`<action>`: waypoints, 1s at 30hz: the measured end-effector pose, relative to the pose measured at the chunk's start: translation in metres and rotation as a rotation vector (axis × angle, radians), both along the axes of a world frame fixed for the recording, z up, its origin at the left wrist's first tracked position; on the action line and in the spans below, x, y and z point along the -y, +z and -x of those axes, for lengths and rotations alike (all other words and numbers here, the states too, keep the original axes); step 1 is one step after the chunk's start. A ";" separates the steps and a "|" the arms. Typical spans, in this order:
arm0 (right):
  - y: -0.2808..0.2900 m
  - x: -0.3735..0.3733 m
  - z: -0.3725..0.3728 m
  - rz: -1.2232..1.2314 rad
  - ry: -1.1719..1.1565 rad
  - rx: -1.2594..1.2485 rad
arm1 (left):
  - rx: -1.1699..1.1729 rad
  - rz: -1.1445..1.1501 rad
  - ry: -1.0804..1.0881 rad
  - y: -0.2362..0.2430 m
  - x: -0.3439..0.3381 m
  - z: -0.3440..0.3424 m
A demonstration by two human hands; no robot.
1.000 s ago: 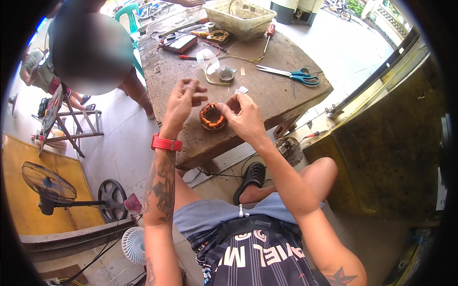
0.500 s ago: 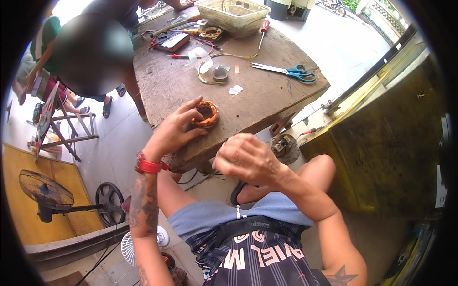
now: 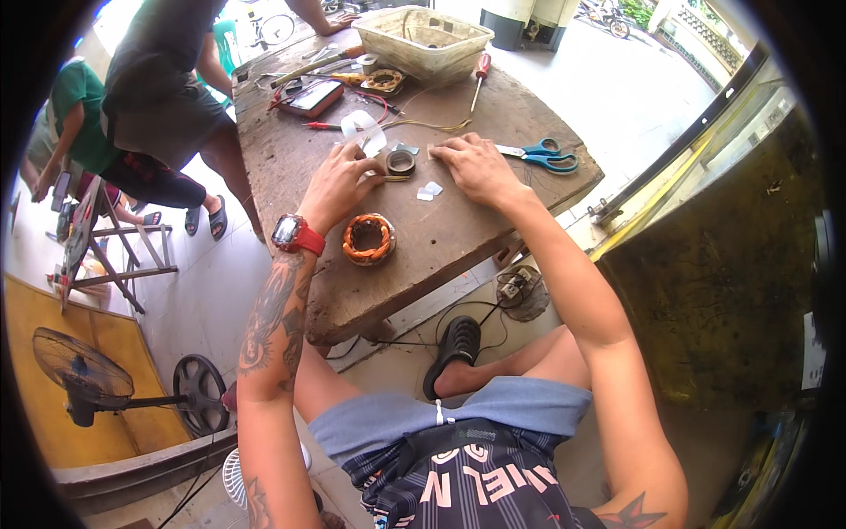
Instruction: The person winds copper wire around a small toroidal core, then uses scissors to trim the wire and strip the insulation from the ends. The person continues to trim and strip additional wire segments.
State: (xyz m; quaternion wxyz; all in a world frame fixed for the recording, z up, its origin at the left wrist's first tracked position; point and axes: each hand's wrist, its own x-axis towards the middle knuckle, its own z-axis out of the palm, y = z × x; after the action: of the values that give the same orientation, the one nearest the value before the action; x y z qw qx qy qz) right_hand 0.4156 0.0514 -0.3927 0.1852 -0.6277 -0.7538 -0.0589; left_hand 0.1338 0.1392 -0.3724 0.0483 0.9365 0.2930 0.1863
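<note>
A motor stator (image 3: 369,239), a ring wound with copper wire and orange sleeving, lies near the table's left front edge, touched by neither hand. Beyond it my left hand (image 3: 342,181) has its fingers closed together beside a roll of tape (image 3: 401,162); whether they grip the roll or the yellowish wire there is hard to see. My right hand (image 3: 476,167) pinches at a small tan piece of paper (image 3: 431,152) on the tabletop, its fingertips partly covering it. Small white pieces (image 3: 429,190) lie between the hands. A curled translucent strip (image 3: 365,132) stands behind the left fingers.
Blue-handled scissors (image 3: 546,154) lie right of my right hand. Farther back are a red screwdriver (image 3: 482,68), a meter (image 3: 310,97) with leads, another wound coil (image 3: 383,81) and a dirty white basin (image 3: 423,40). Another person (image 3: 167,79) leans at the table's far left.
My left hand has left the stator and reached farther across the table to the tape. My right hand has moved from above the front edge forward onto the small tan piece. The view has shifted slightly.
</note>
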 end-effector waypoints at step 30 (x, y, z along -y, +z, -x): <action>0.031 -0.040 0.035 0.182 -0.147 -0.132 | 1.160 0.845 -0.376 0.212 -0.073 -0.009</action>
State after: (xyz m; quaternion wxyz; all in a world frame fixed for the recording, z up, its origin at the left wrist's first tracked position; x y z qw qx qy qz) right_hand 0.3805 0.0917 -0.3612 0.1716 -0.6978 -0.6944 0.0377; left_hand 0.1428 0.2127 -0.1607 0.5827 0.6237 0.1018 0.5110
